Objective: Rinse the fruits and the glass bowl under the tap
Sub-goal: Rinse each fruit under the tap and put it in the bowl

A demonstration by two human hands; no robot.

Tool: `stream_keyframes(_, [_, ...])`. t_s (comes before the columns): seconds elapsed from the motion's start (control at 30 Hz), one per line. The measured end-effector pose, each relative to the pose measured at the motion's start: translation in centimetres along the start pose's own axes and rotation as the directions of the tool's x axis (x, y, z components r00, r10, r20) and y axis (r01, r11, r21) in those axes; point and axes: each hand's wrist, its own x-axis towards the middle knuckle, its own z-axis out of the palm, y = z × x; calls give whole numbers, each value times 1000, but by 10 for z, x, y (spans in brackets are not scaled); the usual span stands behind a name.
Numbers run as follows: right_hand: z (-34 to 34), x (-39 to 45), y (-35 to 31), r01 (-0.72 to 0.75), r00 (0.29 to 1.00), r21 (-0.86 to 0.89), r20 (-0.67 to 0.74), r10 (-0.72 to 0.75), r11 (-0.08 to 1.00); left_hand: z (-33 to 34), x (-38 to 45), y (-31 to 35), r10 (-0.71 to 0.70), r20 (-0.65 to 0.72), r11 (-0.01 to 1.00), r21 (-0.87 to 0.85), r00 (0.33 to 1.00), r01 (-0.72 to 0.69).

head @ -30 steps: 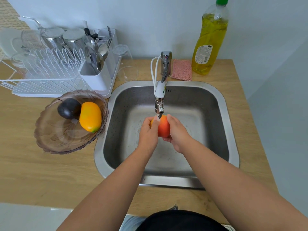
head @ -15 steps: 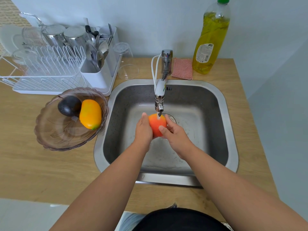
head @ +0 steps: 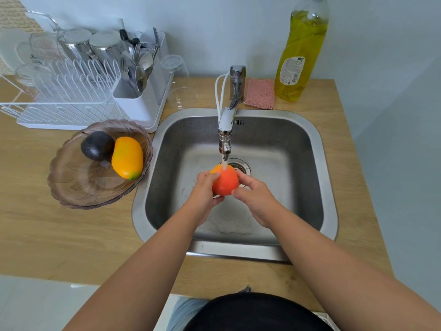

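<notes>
Rinsing orange-red fruit [head: 225, 181] under tap [head: 225, 130], gripped between left hand [head: 204, 189] and right hand [head: 255, 199]. Left to do, probably: mango [head: 127, 157], dark plum [head: 97, 145], glass bowl [head: 71, 187] far left.

Tap spout [head: 225, 130] overhangs the sink [head: 317, 149] centre; glass bowl [head: 71, 182] crowds its left rim

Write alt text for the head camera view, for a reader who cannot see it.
Two hands, left hand and right hand, hold an orange-red fruit under the running tap over a steel sink. Left of the sink, a glass bowl holds a yellow mango and a dark fruit.
</notes>
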Motion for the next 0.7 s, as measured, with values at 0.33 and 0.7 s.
stream_keyframes(0.33, [4,-6,26,-44,997,92,-63,50,995,-33,-20,-11,69,-10,971,230,998,-65])
stream_keyframes(0.7, [2,-16,21,20,998,133,-56,-13,991,-35,-23,-11,73,-46,961,272,996,-58])
